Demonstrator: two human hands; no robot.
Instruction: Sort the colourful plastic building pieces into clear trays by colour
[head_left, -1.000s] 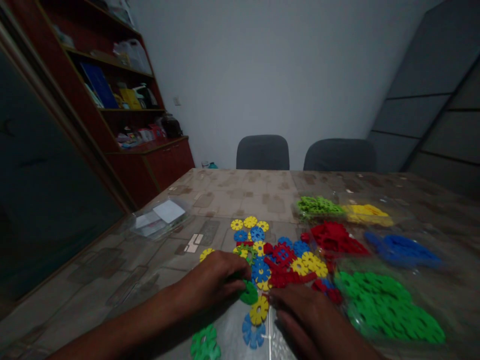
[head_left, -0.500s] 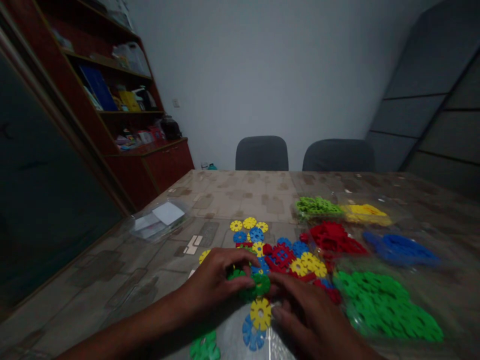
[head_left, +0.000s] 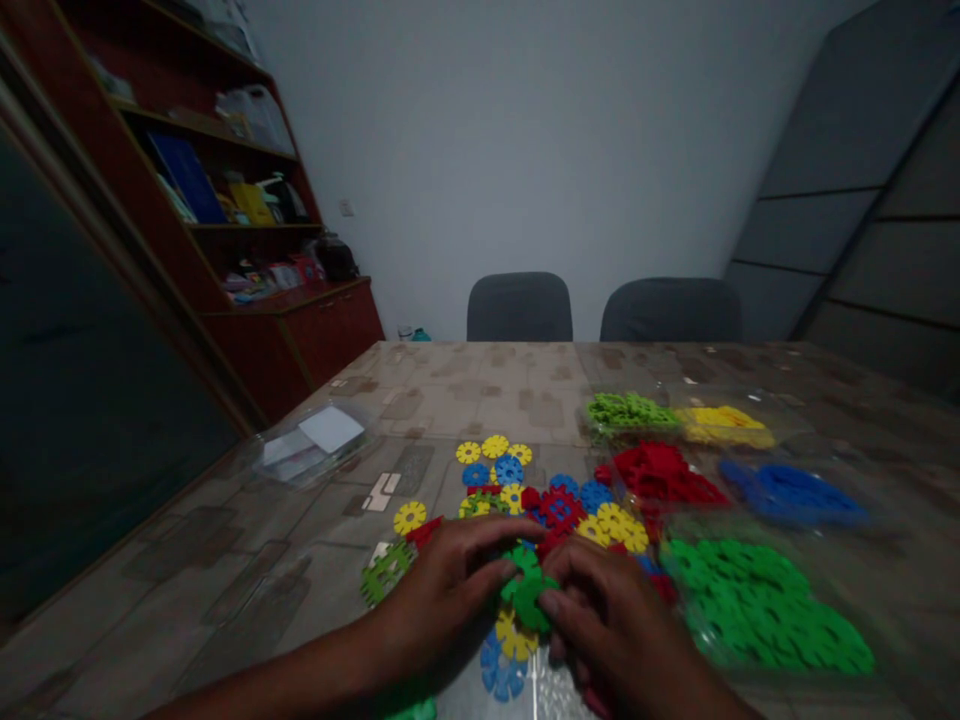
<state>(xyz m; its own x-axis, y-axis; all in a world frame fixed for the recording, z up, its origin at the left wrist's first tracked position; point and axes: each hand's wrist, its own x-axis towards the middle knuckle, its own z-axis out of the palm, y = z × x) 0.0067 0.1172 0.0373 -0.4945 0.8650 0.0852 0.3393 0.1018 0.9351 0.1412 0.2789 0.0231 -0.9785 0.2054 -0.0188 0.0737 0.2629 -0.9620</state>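
Between my hands is a green notched disc point(head_left: 531, 602), a flat plastic building piece, joined to or overlapping a second green disc point(head_left: 519, 558) just behind it. My right hand point(head_left: 611, 605) pinches the nearer disc between thumb and fingers. The thumb of my left hand point(head_left: 465, 570) presses at the farther one while its fingers curl over the top, partly hiding it. Just below, a yellow disc point(head_left: 516, 637) overlaps a blue disc point(head_left: 502, 668) on the table. More green pieces point(head_left: 412, 708) lie under my left forearm, mostly covered.
Joined yellow, blue and red pieces point(head_left: 559, 508) spread beyond my hands. A light green square piece point(head_left: 386, 572) lies left. Clear trays on the right hold green point(head_left: 765, 605), red point(head_left: 667, 472), blue point(head_left: 795, 493), yellow point(head_left: 724, 425) and light green pieces point(head_left: 630, 410). Another tray point(head_left: 311, 445) holds white cards.
My right hand has closed in on the green disc, which now sits lower and tilted. My left hand has shifted right, uncovering the light green square piece. The view has moved slightly.
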